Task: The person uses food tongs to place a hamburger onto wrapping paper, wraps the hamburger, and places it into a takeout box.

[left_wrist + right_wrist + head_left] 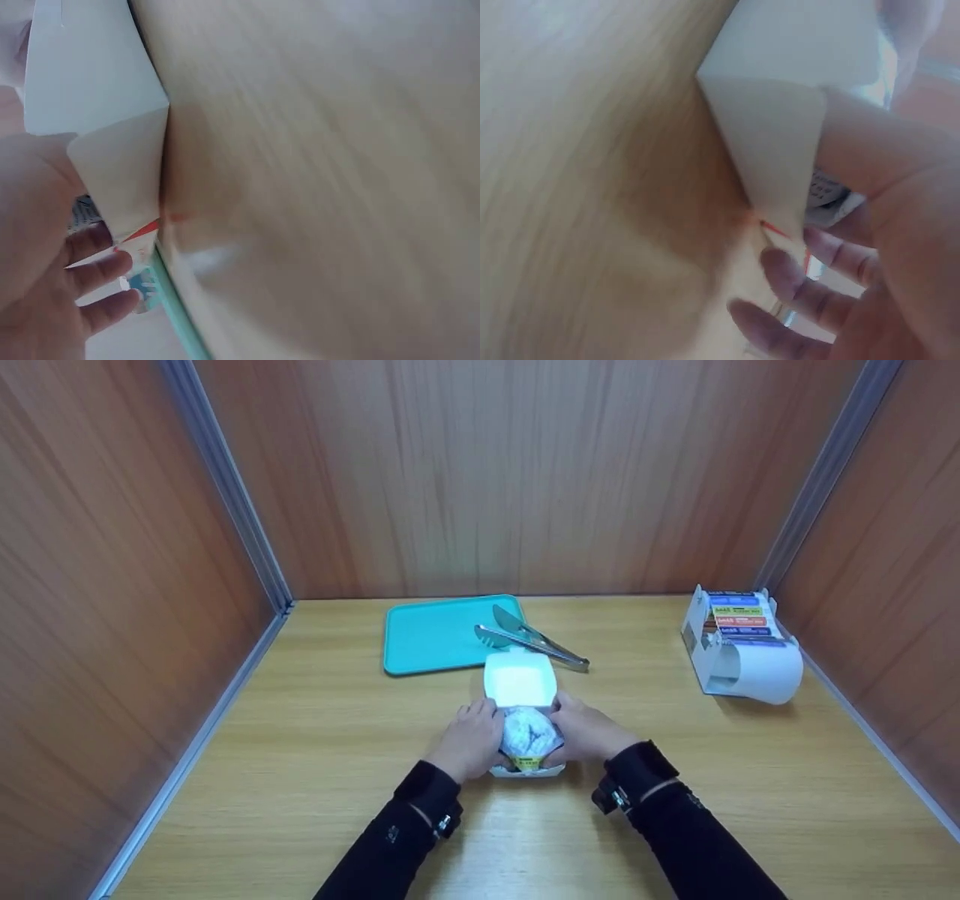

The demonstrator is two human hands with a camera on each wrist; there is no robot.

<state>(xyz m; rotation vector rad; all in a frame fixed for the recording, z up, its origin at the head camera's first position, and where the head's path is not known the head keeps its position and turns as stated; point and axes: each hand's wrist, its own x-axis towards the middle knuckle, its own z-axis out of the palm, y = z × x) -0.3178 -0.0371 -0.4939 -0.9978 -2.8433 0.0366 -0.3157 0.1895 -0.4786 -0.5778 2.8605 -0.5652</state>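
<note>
A white burger box (520, 679) stands on the table with its lid tipped back. In it sits a round burger in whitish wrapping (529, 733), with a yellow label at its front. My left hand (472, 735) grips the wrapped burger from the left, thumb at the front and fingers toward the hinge. From the right, my right hand (589, 730) holds it in the same way. Each wrist view shows the thumb reaching over the box's side wall (772, 135). Printed wrapping (827, 189) shows between thumb and fingers in the right wrist view.
Behind the box lies a turquoise tray (431, 637), with metal tongs (536, 641) resting across its right corner. At the back right stands a white holder (742, 649) with colourful packets. Wooden panels (525, 472) enclose the table at the back and sides.
</note>
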